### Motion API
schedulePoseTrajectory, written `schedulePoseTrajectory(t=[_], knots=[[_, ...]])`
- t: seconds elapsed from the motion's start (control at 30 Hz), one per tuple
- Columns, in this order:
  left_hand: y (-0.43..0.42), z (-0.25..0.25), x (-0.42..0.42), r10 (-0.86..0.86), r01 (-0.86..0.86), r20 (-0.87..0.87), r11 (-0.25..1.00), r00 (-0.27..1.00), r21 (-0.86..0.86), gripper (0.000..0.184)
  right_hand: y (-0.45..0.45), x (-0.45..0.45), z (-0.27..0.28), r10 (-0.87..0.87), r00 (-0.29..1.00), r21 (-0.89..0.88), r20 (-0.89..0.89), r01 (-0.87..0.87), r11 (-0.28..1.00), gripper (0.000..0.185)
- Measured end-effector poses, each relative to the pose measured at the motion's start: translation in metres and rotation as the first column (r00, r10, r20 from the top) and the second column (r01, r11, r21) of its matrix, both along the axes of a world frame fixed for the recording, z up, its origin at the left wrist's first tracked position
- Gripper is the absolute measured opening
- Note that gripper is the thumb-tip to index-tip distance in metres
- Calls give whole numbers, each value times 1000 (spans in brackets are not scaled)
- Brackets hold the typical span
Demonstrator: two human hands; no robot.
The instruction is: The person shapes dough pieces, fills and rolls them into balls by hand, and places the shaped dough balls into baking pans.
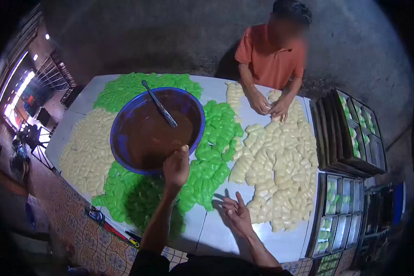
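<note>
My left hand (176, 168) is over the near rim of a blue basin (116, 149) of smooth brown paste (147, 138). Its fingers look curled in, and whatever they may hold is hidden. A long metal utensil (159, 105) lies across the basin, one end on the far rim and the other over the paste. Lower right, my right hand (237, 214) hovers above the white tabletop with its fingers apart and nothing in them. Green dough pieces (211, 138) crowd around the basin. Cream dough pieces (276, 170) spread beyond my right hand.
Across the table a person (273, 60) in an orange shirt handles cream dough with both hands. Dark divided trays (354, 133) stand stacked at the right, some cells holding green and white pieces. Another divided tray (338, 211) sits nearer. More cream dough (89, 152) covers the left side.
</note>
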State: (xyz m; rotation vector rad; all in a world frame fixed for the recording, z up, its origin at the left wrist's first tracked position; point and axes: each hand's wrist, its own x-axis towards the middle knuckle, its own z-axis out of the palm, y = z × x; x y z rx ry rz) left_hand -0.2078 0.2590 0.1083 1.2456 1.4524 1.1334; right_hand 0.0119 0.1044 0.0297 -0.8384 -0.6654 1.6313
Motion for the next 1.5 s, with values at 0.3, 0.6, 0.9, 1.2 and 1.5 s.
schedulePoseTrajectory(t=[0.3,0.6,0.9,1.2,1.5], knots=[[-166,-15,89,213,122,703,911,679,-394,44,-28,-1,27,-212,886,124,412,176,977,33],[-211,-21,95,-351,378,352,926,868,-10,27,-75,41,53,-395,712,547,580,19,837,32],[-245,-35,108,-259,422,548,885,795,-195,8,-128,46,40,-292,630,472,719,-135,871,27],[-270,-37,120,-433,386,316,900,844,202,26,-141,64,33,327,835,-99,442,-317,943,52],[-272,-71,90,-74,77,247,997,966,-3,21,-155,71,-20,-356,313,423,881,-179,888,53]])
